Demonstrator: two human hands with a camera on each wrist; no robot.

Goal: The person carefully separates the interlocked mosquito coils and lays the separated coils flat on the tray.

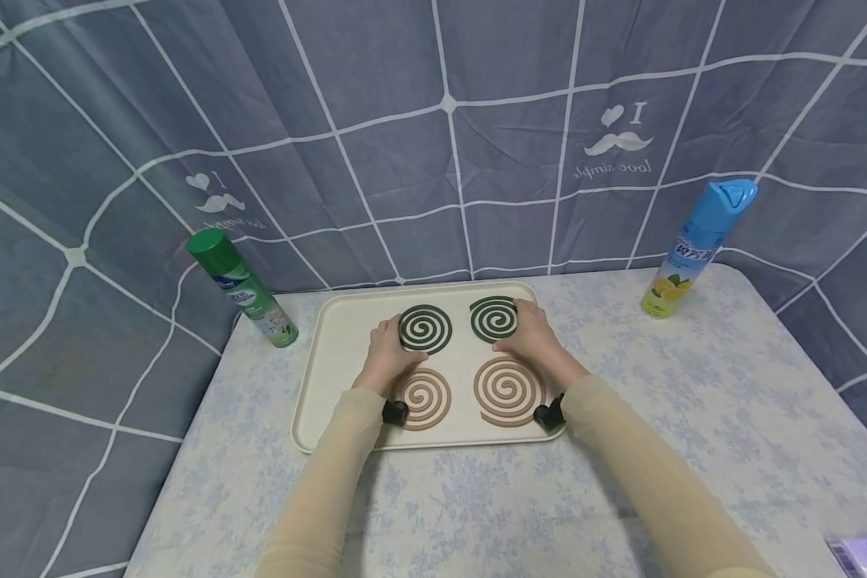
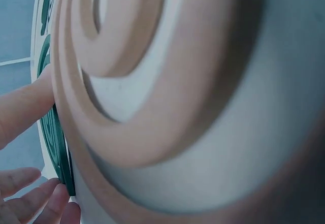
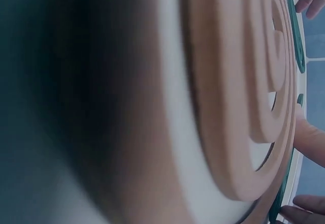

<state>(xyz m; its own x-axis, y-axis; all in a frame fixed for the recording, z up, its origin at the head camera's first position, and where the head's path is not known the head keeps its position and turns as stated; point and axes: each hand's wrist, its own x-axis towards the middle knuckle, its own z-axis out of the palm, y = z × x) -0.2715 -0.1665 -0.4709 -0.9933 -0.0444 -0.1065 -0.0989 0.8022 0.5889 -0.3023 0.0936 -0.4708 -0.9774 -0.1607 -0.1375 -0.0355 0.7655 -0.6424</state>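
A cream tray [image 1: 335, 377] holds two dark green mosquito coils in its far row and two tan ones in its near row. My left hand [image 1: 388, 353] holds the left green mosquito coil [image 1: 421, 328], fingers at its left edge and thumb at the near edge. The right green mosquito coil [image 1: 494, 319] is held at its right side by my right hand [image 1: 536, 333]. Nearer me lie the left tan coil [image 1: 421, 395] and the right tan coil [image 1: 507, 388], partly hidden by the wrist cameras. In the left wrist view, thumb and fingers span the green coil's edge.
Behind the tray's left end stands a green spray can [image 1: 242, 285]. A blue and yellow spray can [image 1: 699, 241] stands farther right. A purple packet [image 1: 863, 555] shows at the lower right corner. Blue checked curtain [image 1: 506, 160] closes off the table's back and sides.
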